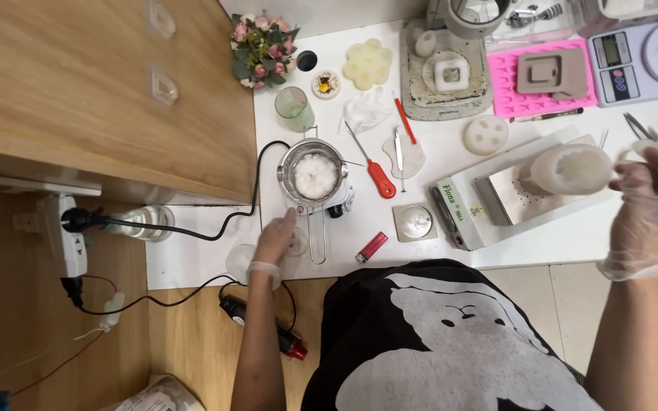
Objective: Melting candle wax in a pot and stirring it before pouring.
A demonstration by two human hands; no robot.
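I see my gloved right hand (649,209) gripping a light, rigid, slippery-looking plastic cup (570,169) by its handle; left hand (277,240), fingers extended, touches the pot's handle (316,242).

We count two gloved hands (276,242), one melting pot (313,175), one red screwdriver (375,171), one lighter (372,246), two scales (637,57), one pink mould (546,76), one flower bunch (263,47), one green cup (294,106).

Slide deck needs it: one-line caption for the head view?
Gloved left hand touches the metal pot's handle; right hand holds a white cup.
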